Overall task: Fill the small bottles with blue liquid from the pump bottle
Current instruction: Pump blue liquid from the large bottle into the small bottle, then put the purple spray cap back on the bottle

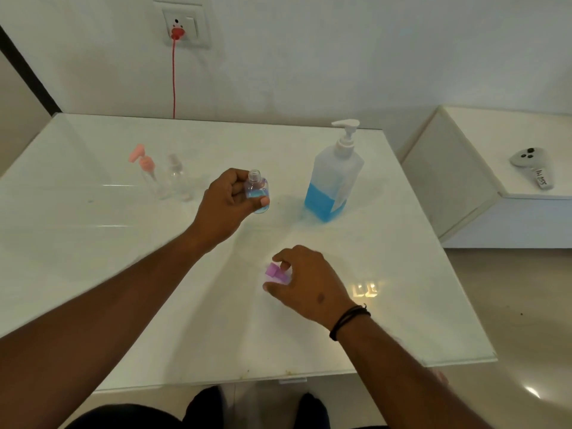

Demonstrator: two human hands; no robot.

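Table (93,243): glossy white top under both forearms; if it is as slick as it looks, anything set down off balance could skid or roll away from the hands.

Pump bottle (332,178): stands upright beyond and to the right of the left hand, well beyond the right hand, roughly the lower third blue. Risk: reaching across for its pump head (346,128) with something still in the fingers could knock it sideways, and a hard press would likely overshoot a narrow neck.

Left hand (226,202): arm stretched forward, fingers curled shut around a small bottle, thumb across its front.

Right hand (306,281): nearer the body, wrist bent, fingertips pinched on a purple cap just above the table.

Spare small bottles (167,178): two clear ones, one with a pink pump top, stand to the far left of the left hand, apparently unfilled; a sweep of that forearm could topple them.

Small bottle (258,193): in the left hand's grip, raised off the table, neck open and upward, some blue liquid inside. Risk: uncapped, a tilt or squeeze would spill it.

Purple cap (275,272): in the right hand's fingertips, well apart from the open neck. Risk: a pinch that light could let it drop, or cross-thread if offered askew.
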